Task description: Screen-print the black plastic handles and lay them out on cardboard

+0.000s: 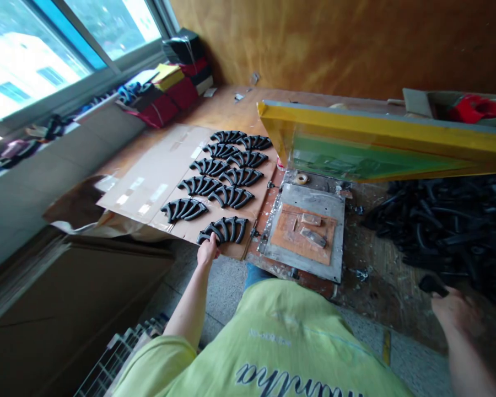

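While the person's left hand (208, 251) is resting on the nearest black arched part (224, 230) at about 7 o'clock from the middle of the head view, its fingers (212, 239) are curling closed over that part's lower edge. This part is lying at the near end of two rows of matching ribbed, fan-shaped parts (227, 171), which are running toward 12 o'clock across a flattened cardboard sheet (149, 176). The sheet is covering part of a wooden tabletop (227, 110).

At about 4 o'clock, the right hand (454, 311) is hovering near a large heap of black parts (450, 220), and its slightly blurred fingers (446, 298) are closing around a dark piece (432, 285). The heap is spreading out at 3 o'clock.

Between the hands, a grey metal plate (310, 193) is carrying an orange-brown pad (287, 237), with a tape roll (301, 178) sitting just beyond it. Above the plate, a yellow-framed screen (355, 129) with green mesh is tilting upward at 2 o'clock, in front of a cardboard box (417, 102) holding something red. Stacked bundles (165, 94) are lining the windowsill beneath a window (45, 55) at 10 o'clock.
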{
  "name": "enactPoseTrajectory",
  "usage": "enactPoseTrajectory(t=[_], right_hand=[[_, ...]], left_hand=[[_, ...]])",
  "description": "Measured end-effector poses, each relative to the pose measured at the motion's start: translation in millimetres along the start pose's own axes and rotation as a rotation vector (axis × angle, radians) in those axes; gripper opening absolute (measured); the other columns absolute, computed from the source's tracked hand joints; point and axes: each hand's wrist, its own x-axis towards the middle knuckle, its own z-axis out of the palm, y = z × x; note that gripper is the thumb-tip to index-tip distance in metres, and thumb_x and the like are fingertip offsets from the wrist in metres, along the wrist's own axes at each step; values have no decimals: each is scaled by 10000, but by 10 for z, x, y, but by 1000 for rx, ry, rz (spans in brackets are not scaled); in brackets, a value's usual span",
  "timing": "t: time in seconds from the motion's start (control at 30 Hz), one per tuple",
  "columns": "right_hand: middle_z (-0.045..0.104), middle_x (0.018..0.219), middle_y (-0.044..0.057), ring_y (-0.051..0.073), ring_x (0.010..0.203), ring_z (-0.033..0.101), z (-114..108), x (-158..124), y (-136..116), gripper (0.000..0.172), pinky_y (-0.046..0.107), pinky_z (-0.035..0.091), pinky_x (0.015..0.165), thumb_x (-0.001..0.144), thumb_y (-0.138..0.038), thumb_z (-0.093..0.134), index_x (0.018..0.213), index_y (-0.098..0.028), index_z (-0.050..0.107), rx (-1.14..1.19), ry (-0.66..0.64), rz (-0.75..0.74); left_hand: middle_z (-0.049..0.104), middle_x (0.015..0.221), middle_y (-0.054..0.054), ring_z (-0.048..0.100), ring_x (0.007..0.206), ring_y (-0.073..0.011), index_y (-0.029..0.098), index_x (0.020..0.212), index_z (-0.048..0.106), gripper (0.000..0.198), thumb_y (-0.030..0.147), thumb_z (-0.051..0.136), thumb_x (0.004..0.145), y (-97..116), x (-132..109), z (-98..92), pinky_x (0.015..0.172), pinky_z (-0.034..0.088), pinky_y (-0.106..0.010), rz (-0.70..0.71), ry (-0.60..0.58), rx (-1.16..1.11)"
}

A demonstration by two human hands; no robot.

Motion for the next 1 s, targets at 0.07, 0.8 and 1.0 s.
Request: enactPoseTrajectory(t=[0.07, 0.8, 1.0], right_hand=[[572, 1020, 314, 513, 1181, 513, -4, 55, -8, 373, 679, 292, 649, 572, -530, 539, 880, -403, 708, 13, -34, 18], [713, 971, 63, 212, 922, 615, -19, -1784, -2786, 305, 328, 496, 849, 978, -261, 488, 1174, -249, 721, 297, -83, -1309], [698, 1005, 74, 231, 937, 555, 50, -1812, -3012, 313, 342, 480, 827, 956, -174, 491, 1136, -232, 740, 227, -58, -1397]], left_hand=[[603, 475, -148, 635, 494, -318, 167, 651, 671, 639, 679, 352, 861, 80, 72, -64, 634, 529, -468, -55, -27, 105], [477, 1475, -187, 339, 1394, -428, 143, 1278, 622, 647, 584, 589, 806, 451, -496, 650, 1090, 333, -552, 342, 337, 548], [523, 1438, -163, 376, 1383, -373, 153, 1257, 650, 596, 503, 667, 775, 384, -253, 450, 1129, 336, -472, 448, 296, 563]])
